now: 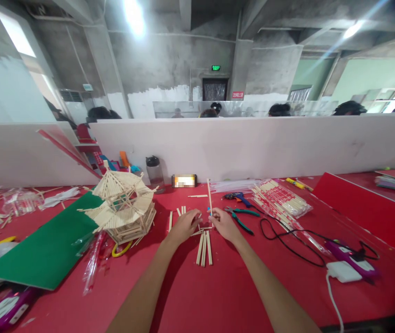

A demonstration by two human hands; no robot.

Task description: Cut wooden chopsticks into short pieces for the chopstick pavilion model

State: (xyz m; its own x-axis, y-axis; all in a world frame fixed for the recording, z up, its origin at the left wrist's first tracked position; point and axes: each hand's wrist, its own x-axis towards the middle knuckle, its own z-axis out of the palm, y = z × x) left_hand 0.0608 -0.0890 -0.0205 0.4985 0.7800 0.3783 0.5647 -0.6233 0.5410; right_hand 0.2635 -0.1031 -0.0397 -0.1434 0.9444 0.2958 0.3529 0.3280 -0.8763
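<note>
My right hand [225, 224] pinches a thin wooden stick [209, 194] that stands nearly upright; something small and blue shows by the fingertips. Close beside it, my left hand [186, 225] has its fingers drawn together, and what they hold is too small to make out. Short wooden pieces lie on the table just under both hands. Several wooden sticks [203, 249] fan out in front of them, and more short sticks [170, 221] lie past my left hand. To the left stands a pavilion model [123, 203] built from such sticks.
Pliers [244, 217], a glue gun [239, 199] and bagged sticks [280, 199] lie right, near a black cable and a purple device [351, 259]. A green board [48, 249] lies left. A bottle [154, 173] and a phone [184, 180] stand before the white partition [235, 148].
</note>
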